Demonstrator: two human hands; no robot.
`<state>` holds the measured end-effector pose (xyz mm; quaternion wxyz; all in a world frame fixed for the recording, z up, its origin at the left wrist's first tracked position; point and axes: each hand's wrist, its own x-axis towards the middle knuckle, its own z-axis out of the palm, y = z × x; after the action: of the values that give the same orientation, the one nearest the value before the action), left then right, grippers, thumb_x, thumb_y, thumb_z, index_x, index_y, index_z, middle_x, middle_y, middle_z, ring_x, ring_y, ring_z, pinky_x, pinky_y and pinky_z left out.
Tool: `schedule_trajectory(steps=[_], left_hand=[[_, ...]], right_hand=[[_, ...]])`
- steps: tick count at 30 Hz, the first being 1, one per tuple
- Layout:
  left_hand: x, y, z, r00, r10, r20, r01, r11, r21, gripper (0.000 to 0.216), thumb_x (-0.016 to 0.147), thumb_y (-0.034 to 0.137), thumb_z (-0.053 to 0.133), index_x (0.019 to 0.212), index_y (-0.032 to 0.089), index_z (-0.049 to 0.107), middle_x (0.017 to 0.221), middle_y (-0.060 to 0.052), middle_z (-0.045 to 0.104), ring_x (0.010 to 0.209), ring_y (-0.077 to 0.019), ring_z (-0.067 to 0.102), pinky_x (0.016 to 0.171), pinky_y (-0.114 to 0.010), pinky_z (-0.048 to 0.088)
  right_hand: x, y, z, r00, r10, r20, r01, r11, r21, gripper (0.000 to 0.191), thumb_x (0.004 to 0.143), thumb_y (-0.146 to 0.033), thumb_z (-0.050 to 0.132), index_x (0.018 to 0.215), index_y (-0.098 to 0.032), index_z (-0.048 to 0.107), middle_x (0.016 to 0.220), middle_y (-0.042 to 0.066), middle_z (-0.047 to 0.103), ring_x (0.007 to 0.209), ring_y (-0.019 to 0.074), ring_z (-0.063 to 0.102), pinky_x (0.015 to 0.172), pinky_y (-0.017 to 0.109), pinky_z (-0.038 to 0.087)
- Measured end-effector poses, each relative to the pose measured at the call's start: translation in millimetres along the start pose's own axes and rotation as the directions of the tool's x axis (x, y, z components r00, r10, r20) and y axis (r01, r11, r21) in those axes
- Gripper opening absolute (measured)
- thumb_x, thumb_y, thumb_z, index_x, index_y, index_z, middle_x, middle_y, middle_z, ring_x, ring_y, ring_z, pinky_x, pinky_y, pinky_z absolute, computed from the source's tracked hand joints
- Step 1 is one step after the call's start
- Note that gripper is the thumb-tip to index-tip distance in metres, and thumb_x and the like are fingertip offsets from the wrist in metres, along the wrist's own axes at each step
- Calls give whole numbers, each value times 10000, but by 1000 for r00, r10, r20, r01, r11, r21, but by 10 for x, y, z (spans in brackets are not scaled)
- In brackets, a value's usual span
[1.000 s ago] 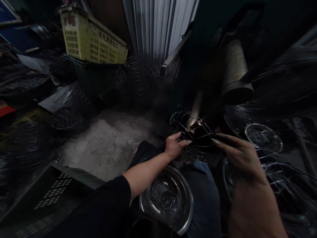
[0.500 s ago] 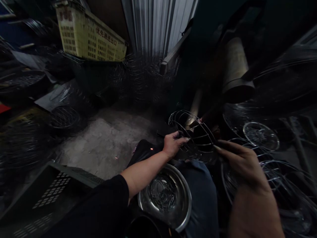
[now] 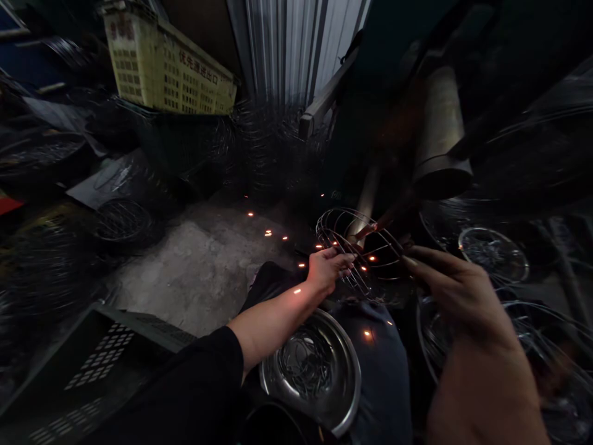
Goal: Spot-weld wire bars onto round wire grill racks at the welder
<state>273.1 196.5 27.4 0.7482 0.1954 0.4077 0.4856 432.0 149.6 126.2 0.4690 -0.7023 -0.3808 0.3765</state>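
Observation:
A round wire frame [image 3: 336, 216], made of thin curved metal rods, is held between my two hands in front of a dark machine. My left hand [image 3: 327, 270] is closed on its near left side, fingers around the wires. The fingertips of my right hand [image 3: 456, 290] pinch its right edge. Against the frame's middle sits a reddish metal rod tip [image 3: 373, 227] of the machine, beside a pale bar [image 3: 367, 201]. Orange sparks are scattered around my left hand and over my leg. Below my left forearm, a shiny metal bowl [image 3: 354, 395] holds several bent wire pieces.
A dark green crate [image 3: 88, 364] stands at lower left. Farther back, a yellow crate [image 3: 171, 68] rests on a dark bin. At right are piled wire pieces [image 3: 523, 327] and a round wire part [image 3: 493, 253]. A metal cylinder [image 3: 442, 130] hangs above my right hand.
Many more sparks now fly around the wire frame and across the floor and leg. The frame has turned slightly in my hands, and my right hand has shifted a little to the right.

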Motion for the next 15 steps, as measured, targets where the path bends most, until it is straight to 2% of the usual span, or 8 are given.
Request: schedule_trajectory(steps=[3, 8, 11, 15], left_hand=[[3, 7, 14, 1000, -20, -22, 20, 999, -33, 219, 587, 160, 793, 715, 103, 625, 707, -52, 634, 593, -133, 590, 592, -285, 464], [12, 67, 55, 995, -78, -64, 72, 993, -89, 147, 652, 98, 750, 720, 96, 619, 691, -46, 633, 568, -138, 607, 564, -274, 462], [-5, 91, 66, 988, -122, -94, 113, 989, -97, 98, 699, 78, 726, 735, 92, 637, 670, -40, 628, 554, -133, 605, 562, -269, 462], [-16, 74, 41, 987, -147, -71, 139, 985, -104, 74, 730, 70, 705, 746, 95, 637, 643, -37, 619, 563, -152, 616, 579, -287, 480]], right_hand=[[-18, 40, -61, 999, 36, -27, -36, 999, 13, 423, 448, -404, 857, 804, -187, 786, 778, 58, 730, 685, 176, 651, 582, 251, 522], [127, 20, 70, 996, -72, -56, 73, 997, 15, 353, 492, -393, 843, 773, -190, 781, 756, 39, 716, 697, 155, 633, 614, 235, 509], [152, -1, 83, 995, -93, -39, 93, 996, 3, 338, 530, -385, 853, 797, -189, 781, 731, 22, 699, 641, 123, 591, 549, 207, 461], [48, 81, -116, 1000, 16, -3, -16, 998, 64, 421, 501, -384, 879, 869, -200, 789, 764, 30, 715, 605, 121, 583, 502, 208, 453]])
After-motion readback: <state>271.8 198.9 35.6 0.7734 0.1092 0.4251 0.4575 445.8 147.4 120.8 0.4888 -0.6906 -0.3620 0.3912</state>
